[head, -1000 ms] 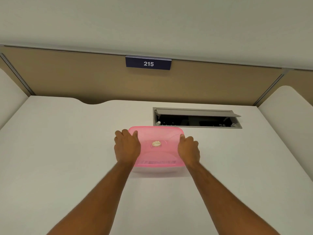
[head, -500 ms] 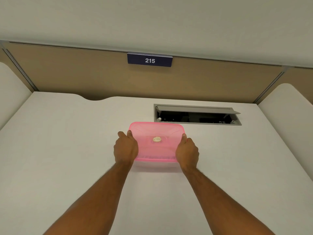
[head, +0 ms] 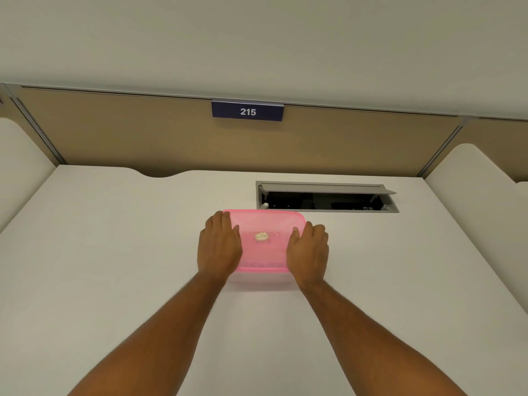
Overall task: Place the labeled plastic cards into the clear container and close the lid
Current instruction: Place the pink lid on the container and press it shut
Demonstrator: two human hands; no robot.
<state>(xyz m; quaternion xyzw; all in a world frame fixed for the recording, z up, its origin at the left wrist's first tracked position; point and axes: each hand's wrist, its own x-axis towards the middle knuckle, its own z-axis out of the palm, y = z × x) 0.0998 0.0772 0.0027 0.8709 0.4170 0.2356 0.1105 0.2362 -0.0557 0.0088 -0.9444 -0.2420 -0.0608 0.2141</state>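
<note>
1. Container (head: 261,277) with a pink lid (head: 265,224) sits mid-tabletop (head: 114,252), just in front of an open cable hatch (head: 327,197).
2. Left hand (head: 220,247) lies flat on the lid's left end, its grip spread, fingers reaching the far corner.
3. Right hand (head: 308,252) lies flat on the lid's right end, grip likewise spread.
4. A round sticker (head: 261,236) shows between the two hands.
5. Cards inside cannot be made out; a sign reading 215 (head: 247,111) hangs on the partition behind.

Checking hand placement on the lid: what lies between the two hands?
In the head view, the pink lid with its oval sticker lies between the left hand and right hand.
</note>
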